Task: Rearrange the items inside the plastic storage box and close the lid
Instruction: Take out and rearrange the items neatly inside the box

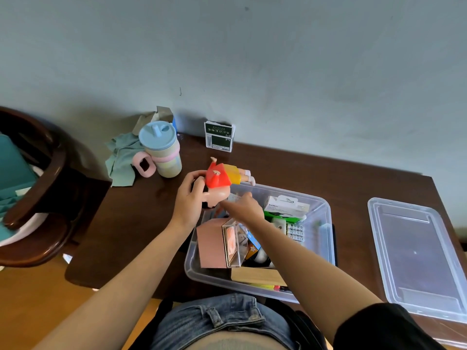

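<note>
Head view: storage box (326, 238) holds cartons; left hand (188, 202) grips figurine (222, 176).

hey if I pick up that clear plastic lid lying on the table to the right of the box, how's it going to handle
The clear plastic lid is broad, thin and see-through, so it is probably light and may flex if lifted by one edge. Its glossy surface could be a bit slippery. Lying flat on the dark wooden table, it should slide rather than tip or roll.
</note>
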Demonstrator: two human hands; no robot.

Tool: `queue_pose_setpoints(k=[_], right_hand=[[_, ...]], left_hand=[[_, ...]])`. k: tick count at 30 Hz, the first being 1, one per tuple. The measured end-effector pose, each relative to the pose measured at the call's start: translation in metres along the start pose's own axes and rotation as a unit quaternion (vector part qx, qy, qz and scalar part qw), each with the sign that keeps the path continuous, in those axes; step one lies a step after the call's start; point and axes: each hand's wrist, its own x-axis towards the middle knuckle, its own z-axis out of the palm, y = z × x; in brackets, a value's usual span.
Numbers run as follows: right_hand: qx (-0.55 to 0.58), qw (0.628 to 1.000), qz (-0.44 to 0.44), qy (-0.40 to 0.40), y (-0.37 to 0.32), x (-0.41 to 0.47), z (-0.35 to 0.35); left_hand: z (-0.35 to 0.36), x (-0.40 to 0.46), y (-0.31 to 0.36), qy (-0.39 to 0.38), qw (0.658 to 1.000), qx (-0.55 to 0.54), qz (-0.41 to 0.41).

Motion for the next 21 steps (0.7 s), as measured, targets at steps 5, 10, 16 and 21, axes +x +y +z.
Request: queue_pose_setpoints(k=[5,10,16,21], right_hand=[[0.023,0.999,-0.022,0.036,0.008,-0.006,-0.012],[0.166,0.981,-0.06,0.078,0.022,-0.031,-0.044],[0.18,0.974,-0.066,0.117,0.065,-0.064,-0.092],[0.293,0.951,-0.017,0.097,0.109,-0.08,-0.109]], left_hand=[[-0.005,0.004,0.003,0.006,1.0,0.008,0.023],[-0.009,0.009,0.0,0.004,0.999,0.021,0.038],[0.0,0.011,-0.006,-0.075,0.985,0.122,0.093],[0.008,0.013,-0.004,-0.14,0.945,0.253,0.152]])
